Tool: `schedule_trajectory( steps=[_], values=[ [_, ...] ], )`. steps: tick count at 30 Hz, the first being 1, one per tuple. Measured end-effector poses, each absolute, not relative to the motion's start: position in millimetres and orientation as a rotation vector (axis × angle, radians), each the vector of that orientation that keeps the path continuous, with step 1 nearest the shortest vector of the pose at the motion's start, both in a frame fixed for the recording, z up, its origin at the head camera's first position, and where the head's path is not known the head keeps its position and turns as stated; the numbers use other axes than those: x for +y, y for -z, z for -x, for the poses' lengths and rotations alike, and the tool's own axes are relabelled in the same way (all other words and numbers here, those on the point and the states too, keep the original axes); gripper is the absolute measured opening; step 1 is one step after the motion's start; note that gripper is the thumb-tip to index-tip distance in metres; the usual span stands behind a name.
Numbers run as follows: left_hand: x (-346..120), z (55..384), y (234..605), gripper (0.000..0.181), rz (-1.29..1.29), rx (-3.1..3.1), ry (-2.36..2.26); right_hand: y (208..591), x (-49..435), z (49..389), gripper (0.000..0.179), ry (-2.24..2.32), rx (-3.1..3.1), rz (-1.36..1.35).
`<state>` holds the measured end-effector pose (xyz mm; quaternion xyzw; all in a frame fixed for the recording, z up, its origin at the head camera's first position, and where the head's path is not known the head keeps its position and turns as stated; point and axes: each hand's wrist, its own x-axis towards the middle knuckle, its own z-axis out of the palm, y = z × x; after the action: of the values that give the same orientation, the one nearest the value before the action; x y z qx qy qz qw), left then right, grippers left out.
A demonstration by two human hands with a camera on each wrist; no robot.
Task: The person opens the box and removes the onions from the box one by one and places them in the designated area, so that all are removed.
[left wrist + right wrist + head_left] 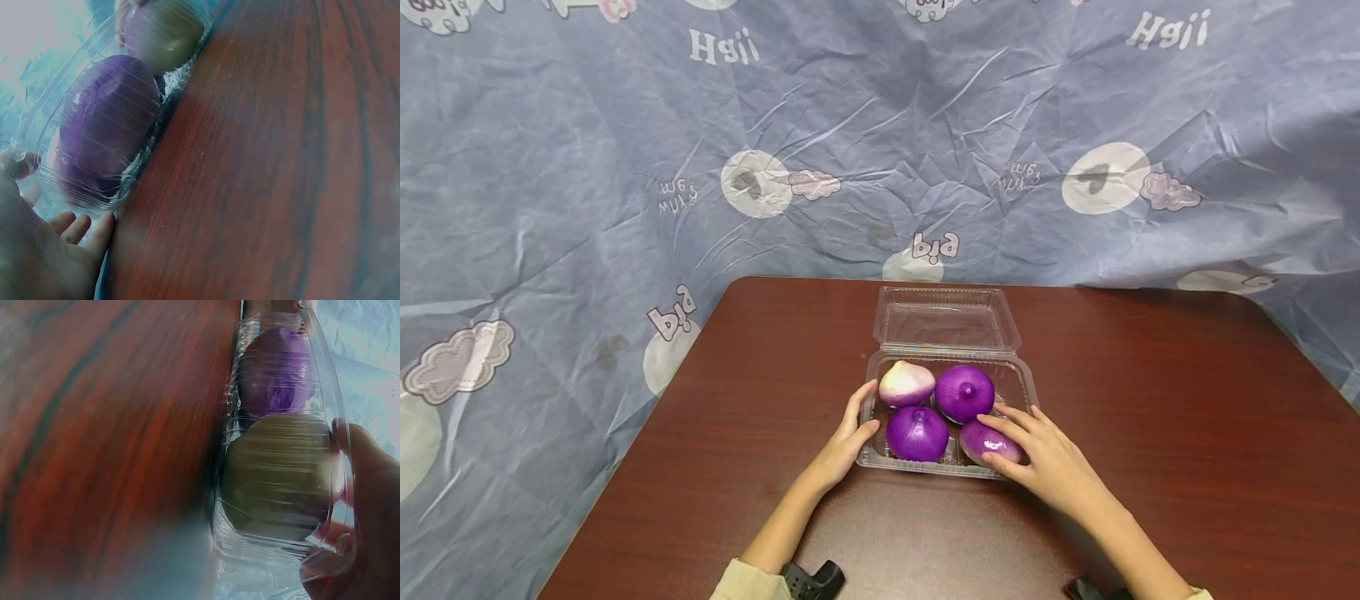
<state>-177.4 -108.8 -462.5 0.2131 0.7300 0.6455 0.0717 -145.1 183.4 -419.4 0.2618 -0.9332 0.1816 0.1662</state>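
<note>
An open clear plastic clamshell container (917, 471) lies on the table with several onions inside. My right hand (1051, 458) grips the glossy purple onion (990, 442) at the container's front right, thumb in front and fingers behind. At the left end, my left hand (842, 446) rests against the container's side, thumb and fingers spread along it. A deep purple onion (917, 435) sits front left, another purple onion (965, 392) back right, and a white-and-purple onion (907, 383) back left. Through the wall in the right wrist view, the gripped onion (275, 478) looks yellowish.
The container's lid (946, 318) is folded back flat on the reddish-brown table (1150, 417). A wrinkled blue-grey printed cloth (880, 167) hangs behind the table and along its left side. Black wrist straps (812, 581) show near the front edge.
</note>
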Motion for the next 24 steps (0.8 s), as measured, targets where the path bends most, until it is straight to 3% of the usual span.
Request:
schedule_trajectory(
  steps=[24],
  values=[
    [-109.1, 176.4, 462.5, 0.056, -0.662, 2.187, -1.914, 381.0, 179.7, 140.0, 0.039, -0.548, -2.834, -0.727]
  ],
)
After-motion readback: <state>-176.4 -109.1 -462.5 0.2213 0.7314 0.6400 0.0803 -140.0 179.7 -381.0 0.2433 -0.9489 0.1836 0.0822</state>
